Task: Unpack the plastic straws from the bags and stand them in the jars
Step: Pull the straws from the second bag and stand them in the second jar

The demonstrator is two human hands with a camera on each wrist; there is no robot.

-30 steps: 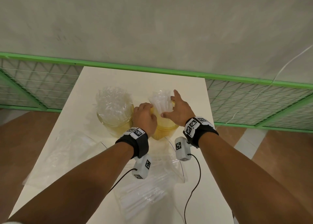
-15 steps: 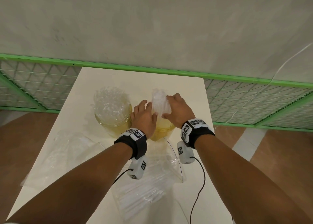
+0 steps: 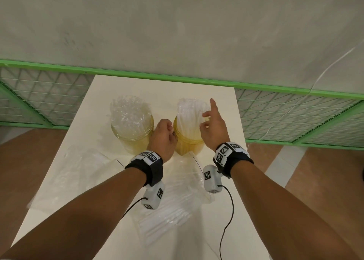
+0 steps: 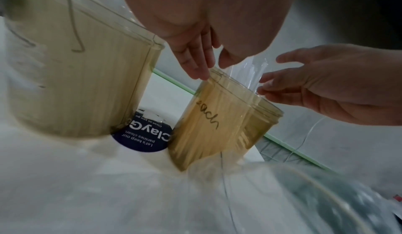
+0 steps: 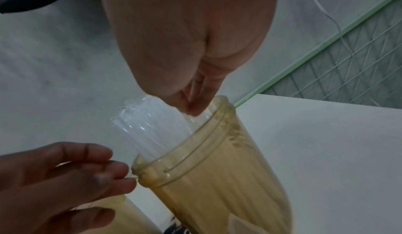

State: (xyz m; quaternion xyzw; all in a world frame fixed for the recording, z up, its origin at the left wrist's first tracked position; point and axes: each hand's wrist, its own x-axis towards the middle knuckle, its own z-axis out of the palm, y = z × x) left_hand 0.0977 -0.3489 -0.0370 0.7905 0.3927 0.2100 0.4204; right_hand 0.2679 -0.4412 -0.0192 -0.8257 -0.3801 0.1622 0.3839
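Two yellowish clear jars stand side by side on the white table point(image 3: 220, 106). The left jar point(image 3: 131, 137) is packed with clear straws. The right jar point(image 3: 187, 143) point(image 4: 224, 122) point(image 5: 208, 177) holds a bundle of white straws point(image 3: 190, 114) point(image 5: 150, 129) standing up out of its mouth. My left hand point(image 3: 171, 134) point(image 4: 196, 67) touches that jar's left rim with loosely bent fingers and holds nothing I can see. My right hand point(image 3: 206, 118) point(image 5: 192, 108) is at the straws' right side, index finger raised, the other fingertips against the straws.
An opened clear bag point(image 3: 169, 208) with more white straws lies in front of the jars under my wrists. Empty crumpled bags point(image 3: 78, 171) lie at the front left. A dark round sticker point(image 4: 143, 134) lies between the jars. A green mesh fence point(image 3: 295, 118) runs behind the table.
Both hands were cupped round the straw bundle. Now my right hand has opened with its index finger raised, my left hand has dropped to the jar's rim, and the straws have spread in the jar.
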